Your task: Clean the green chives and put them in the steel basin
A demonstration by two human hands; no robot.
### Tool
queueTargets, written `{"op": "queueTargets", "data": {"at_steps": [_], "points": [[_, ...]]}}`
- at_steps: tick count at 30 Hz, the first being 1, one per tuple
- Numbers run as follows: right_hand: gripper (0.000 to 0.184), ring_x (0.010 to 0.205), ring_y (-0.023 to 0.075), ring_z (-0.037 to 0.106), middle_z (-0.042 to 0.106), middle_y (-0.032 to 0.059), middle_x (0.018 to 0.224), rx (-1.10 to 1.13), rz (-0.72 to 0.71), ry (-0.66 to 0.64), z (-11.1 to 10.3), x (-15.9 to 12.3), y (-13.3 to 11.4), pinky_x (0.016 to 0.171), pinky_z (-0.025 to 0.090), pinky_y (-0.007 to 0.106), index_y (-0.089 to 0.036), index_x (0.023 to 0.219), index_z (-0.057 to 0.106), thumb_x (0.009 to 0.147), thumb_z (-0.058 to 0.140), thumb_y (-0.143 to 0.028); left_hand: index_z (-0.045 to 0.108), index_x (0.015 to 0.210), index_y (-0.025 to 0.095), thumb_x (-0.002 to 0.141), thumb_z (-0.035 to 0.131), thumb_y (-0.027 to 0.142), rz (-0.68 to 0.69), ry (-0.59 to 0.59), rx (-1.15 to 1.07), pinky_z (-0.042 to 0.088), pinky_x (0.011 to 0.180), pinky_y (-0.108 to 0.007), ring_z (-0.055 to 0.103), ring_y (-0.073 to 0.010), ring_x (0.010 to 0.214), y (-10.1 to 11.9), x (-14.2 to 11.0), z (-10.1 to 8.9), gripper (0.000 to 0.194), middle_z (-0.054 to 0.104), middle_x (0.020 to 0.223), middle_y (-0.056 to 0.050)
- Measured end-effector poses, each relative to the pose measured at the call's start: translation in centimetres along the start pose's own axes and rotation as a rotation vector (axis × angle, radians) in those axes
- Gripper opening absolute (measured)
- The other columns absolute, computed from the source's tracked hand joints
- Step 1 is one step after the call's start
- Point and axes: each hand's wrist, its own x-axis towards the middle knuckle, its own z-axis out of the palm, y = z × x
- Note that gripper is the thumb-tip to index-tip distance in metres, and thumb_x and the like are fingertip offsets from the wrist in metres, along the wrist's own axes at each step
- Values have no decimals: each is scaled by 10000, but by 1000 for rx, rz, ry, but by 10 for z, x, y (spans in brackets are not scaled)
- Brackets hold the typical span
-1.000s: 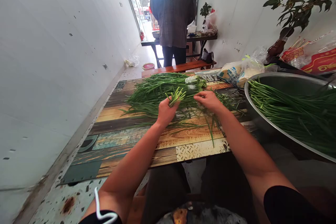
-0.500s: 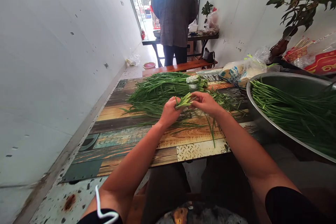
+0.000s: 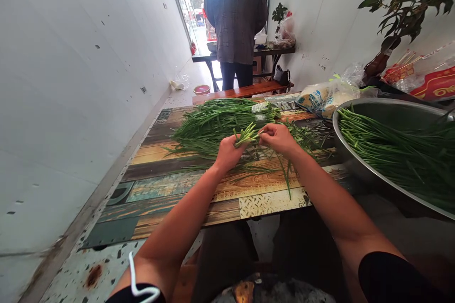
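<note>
My left hand (image 3: 229, 152) is closed around a small bunch of garlic chives (image 3: 248, 134), their pale cut ends pointing up and to the right. My right hand (image 3: 279, 139) pinches at the tips of these stems, thumb and forefinger together; what exactly lies between them is too small to make out. Just beyond both hands lies a large pile of chives (image 3: 216, 120), part of it bound with a whitish band (image 3: 260, 111). Loose trimmings (image 3: 309, 135) are scattered to the right of my right hand.
A big metal bowl (image 3: 369, 177) full of chives stands at the right edge of the patterned table (image 3: 199, 208). Behind it are plastic bags (image 3: 327, 97) and a potted plant (image 3: 401, 21). A person (image 3: 236, 19) stands with back turned at a farther table. A white wall runs along the left.
The bunch in my left hand has tilted slightly, its stem ends now more spread. My right hand has shifted a little at the stem tips.
</note>
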Motion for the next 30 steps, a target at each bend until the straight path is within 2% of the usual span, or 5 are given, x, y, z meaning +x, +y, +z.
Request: {"op": "queueTargets", "data": {"at_steps": [9, 12, 16, 25, 30], "points": [[440, 657, 160, 586, 707, 99, 946, -362, -210, 439, -28, 12, 11, 697, 506, 317, -143, 1176, 649, 759, 562, -255, 697, 702, 148, 818, 620, 364, 5, 0, -2, 425, 656, -231, 564, -125, 659, 2, 1, -1, 257, 675, 684, -7], [541, 705, 157, 586, 665, 111, 1120, -542, -431, 246, -23, 6, 8, 742, 508, 316, -177, 1323, 582, 784, 536, -185, 720, 753, 148, 795, 646, 307, -6, 10, 45, 412, 636, -230, 553, -121, 632, 2, 1, -1, 181, 673, 660, 3], [280, 896, 206, 616, 696, 117, 1060, -713, -575, -71, -12, 1, 6, 804, 477, 311, -179, 1066, 728, 860, 548, -237, 734, 789, 151, 786, 651, 253, 11, 29, 101, 415, 662, -235, 568, -123, 655, 4, 0, -2, 131, 703, 707, 1], [390, 476, 89, 405, 557, -11, 500, -389, -163, -236, -19, -1, -3, 502, 272, 251, -155, 612, 715, 805, 624, -481, 736, 831, 146, 807, 648, 251, 8, 27, 82, 419, 671, -239, 583, -130, 672, 6, 0, -3, 139, 716, 734, -7], [388, 501, 87, 435, 642, 13, 581, -49, -52, -63, -12, -4, -8, 497, 300, 249, -134, 742, 767, 685, 712, -514, 725, 788, 146, 800, 656, 245, 48, 31, 66, 413, 668, -239, 580, -129, 671, 6, 0, -3, 120, 708, 726, -7]]}}
